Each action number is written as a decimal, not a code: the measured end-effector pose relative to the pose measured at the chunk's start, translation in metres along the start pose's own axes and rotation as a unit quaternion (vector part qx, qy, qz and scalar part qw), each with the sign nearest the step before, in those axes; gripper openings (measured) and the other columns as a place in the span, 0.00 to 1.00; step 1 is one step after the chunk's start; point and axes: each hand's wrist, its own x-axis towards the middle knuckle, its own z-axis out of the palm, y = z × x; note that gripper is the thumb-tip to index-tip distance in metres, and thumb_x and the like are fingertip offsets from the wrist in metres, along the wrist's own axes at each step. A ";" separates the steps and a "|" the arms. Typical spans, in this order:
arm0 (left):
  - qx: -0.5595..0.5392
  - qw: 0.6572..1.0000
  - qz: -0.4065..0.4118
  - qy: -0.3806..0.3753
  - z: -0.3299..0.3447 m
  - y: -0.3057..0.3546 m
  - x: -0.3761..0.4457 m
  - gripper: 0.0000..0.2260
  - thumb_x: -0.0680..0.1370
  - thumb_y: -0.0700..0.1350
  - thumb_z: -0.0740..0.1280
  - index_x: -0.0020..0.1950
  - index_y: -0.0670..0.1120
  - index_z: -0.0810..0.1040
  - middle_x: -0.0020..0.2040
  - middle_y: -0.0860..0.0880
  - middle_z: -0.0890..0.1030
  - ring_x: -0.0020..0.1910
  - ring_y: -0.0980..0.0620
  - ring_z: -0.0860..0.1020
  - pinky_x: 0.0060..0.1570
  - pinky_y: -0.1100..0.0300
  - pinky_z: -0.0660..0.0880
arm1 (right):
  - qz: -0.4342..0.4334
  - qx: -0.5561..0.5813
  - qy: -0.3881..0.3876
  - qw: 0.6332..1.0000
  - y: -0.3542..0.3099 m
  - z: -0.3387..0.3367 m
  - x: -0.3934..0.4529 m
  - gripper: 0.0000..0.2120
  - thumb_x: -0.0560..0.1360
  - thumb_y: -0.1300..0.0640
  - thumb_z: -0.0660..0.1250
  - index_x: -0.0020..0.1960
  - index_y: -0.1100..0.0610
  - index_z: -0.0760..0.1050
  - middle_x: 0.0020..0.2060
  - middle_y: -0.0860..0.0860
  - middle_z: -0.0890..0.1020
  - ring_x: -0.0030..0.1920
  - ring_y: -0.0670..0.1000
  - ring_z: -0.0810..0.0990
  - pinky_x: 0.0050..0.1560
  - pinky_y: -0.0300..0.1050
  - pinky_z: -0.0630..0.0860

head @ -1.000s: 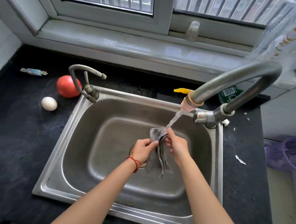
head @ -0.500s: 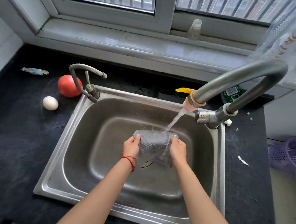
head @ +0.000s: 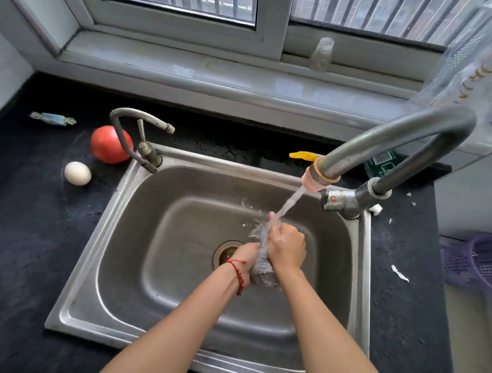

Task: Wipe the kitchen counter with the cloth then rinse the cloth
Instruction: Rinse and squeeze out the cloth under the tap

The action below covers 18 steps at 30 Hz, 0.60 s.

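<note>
Both hands are clenched on the cloth (head: pixel 263 262) over the sink (head: pixel 137 254): the right hand (head: pixel 287 246) wraps its upper part where the water lands, the left hand (head: pixel 244 257) (a red string at the wrist) grips it lower down, by the drain (head: pixel 223 252). Half a second ago the cloth was stretched flat between the two hands under the stream; now it is bunched into a tight roll and squeezed, spray scattering around it. I take that to mean the wiping is finished and the rinse is well on, at the wringing stage, though whether the hands are twisting or only squeezing is hard to tell through the splash.

The stream comes from the big curved tap (head: pixel 397 138) at the sink's right rim; a smaller tap (head: pixel 140 131) stands at the left corner. The dark counter (head: pixel 19 244) carries a tomato (head: pixel 109 144) and an egg (head: pixel 77 173) just left of the sink, a wrapped sweet (head: pixel 53 117) further back, and paper scraps (head: pixel 399 273) on the right. Behind is a pale window sill (head: pixel 188 73) with a small bottle (head: pixel 322 54); a purple basket (head: pixel 479 262) sits off the counter's right end.
</note>
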 end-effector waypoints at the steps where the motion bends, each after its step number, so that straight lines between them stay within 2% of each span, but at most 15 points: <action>1: 0.000 1.000 0.004 -0.004 0.000 0.001 0.000 0.13 0.77 0.46 0.60 0.34 0.45 0.76 0.31 0.48 0.80 0.29 0.51 0.79 0.32 0.62 0.76 | 0.013 0.000 0.003 1.000 0.003 0.001 0.003 0.28 0.77 0.39 0.53 0.51 0.62 0.80 0.51 0.65 0.81 0.54 0.66 0.77 0.52 0.54 0.73; 3: -0.028 0.999 0.036 0.004 -0.002 0.000 -0.003 0.10 0.76 0.47 0.62 0.40 0.44 0.79 0.40 0.45 0.80 0.37 0.49 0.80 0.43 0.57 0.78 | 0.026 0.023 0.012 0.999 0.005 0.001 0.005 0.28 0.76 0.39 0.54 0.48 0.62 0.81 0.49 0.63 0.82 0.53 0.65 0.78 0.49 0.52 0.73; 5: -0.033 0.995 0.074 0.054 -0.010 0.001 -0.001 0.10 0.77 0.47 0.62 0.44 0.43 0.79 0.46 0.42 0.80 0.45 0.44 0.79 0.55 0.49 0.76 | 0.029 0.095 0.007 0.995 0.007 -0.001 0.008 0.24 0.76 0.42 0.57 0.36 0.59 0.78 0.40 0.61 0.81 0.47 0.63 0.78 0.43 0.49 0.69; 7: -0.008 0.987 0.081 0.136 -0.026 0.004 0.004 0.12 0.77 0.50 0.62 0.43 0.43 0.78 0.48 0.41 0.79 0.48 0.45 0.77 0.59 0.45 0.73 | 0.020 0.159 -0.018 0.987 0.010 -0.007 0.011 0.23 0.76 0.46 0.61 0.25 0.54 0.67 0.28 0.54 0.73 0.36 0.57 0.73 0.39 0.47 0.64; 8: 0.031 0.982 0.080 0.166 -0.032 0.008 0.005 0.14 0.77 0.53 0.61 0.45 0.43 0.78 0.48 0.42 0.78 0.47 0.46 0.77 0.59 0.46 0.74 | 0.009 0.178 -0.034 0.983 0.011 -0.011 0.010 0.23 0.75 0.48 0.62 0.24 0.53 0.63 0.25 0.51 0.69 0.32 0.53 0.69 0.37 0.46 0.63; 10: 0.045 0.989 0.028 0.141 -0.032 0.014 -0.008 0.20 0.76 0.59 0.60 0.51 0.43 0.76 0.44 0.46 0.78 0.43 0.46 0.77 0.53 0.50 0.77 | -0.019 0.197 -0.072 0.978 0.013 -0.013 0.007 0.22 0.74 0.51 0.65 0.25 0.53 0.62 0.24 0.48 0.66 0.29 0.48 0.64 0.33 0.44 0.60; 12: 0.017 0.996 -0.025 0.078 -0.023 0.020 -0.013 0.23 0.74 0.63 0.58 0.48 0.43 0.75 0.43 0.49 0.78 0.43 0.46 0.78 0.56 0.47 0.73 | -0.047 0.191 -0.107 0.975 0.012 -0.009 -0.003 0.19 0.73 0.51 0.66 0.27 0.54 0.64 0.27 0.51 0.69 0.31 0.49 0.66 0.33 0.45 0.61; 14: -0.012 0.999 -0.023 -0.019 -0.010 0.021 -0.018 0.24 0.74 0.64 0.59 0.40 0.45 0.79 0.36 0.47 0.82 0.39 0.48 0.80 0.55 0.48 0.73 | -0.080 0.131 -0.166 0.974 0.008 -0.004 -0.015 0.15 0.73 0.52 0.61 0.29 0.56 0.70 0.33 0.55 0.75 0.36 0.52 0.71 0.37 0.46 0.64; 15: -0.026 0.998 -0.017 -0.049 -0.009 0.019 -0.016 0.22 0.73 0.64 0.61 0.37 0.46 0.80 0.34 0.47 0.82 0.38 0.49 0.81 0.52 0.51 0.74 | -0.095 0.098 -0.195 0.971 0.007 -0.003 -0.021 0.15 0.71 0.51 0.57 0.31 0.58 0.72 0.35 0.56 0.77 0.38 0.54 0.72 0.38 0.47 0.64; 16: -0.039 0.998 -0.007 -0.043 -0.009 0.018 -0.012 0.18 0.72 0.61 0.65 0.37 0.46 0.80 0.35 0.46 0.82 0.39 0.48 0.80 0.50 0.54 0.75 | -0.112 0.077 -0.220 0.966 0.007 -0.004 -0.025 0.16 0.69 0.50 0.54 0.30 0.59 0.71 0.34 0.57 0.77 0.39 0.56 0.72 0.39 0.48 0.64; 18: -0.048 0.998 0.035 0.021 -0.013 0.013 0.006 0.11 0.72 0.50 0.69 0.43 0.42 0.79 0.35 0.45 0.81 0.37 0.46 0.80 0.45 0.54 0.77 | -0.120 0.070 -0.231 0.963 0.010 -0.009 -0.026 0.18 0.65 0.48 0.52 0.28 0.59 0.71 0.31 0.57 0.78 0.38 0.56 0.72 0.40 0.50 0.65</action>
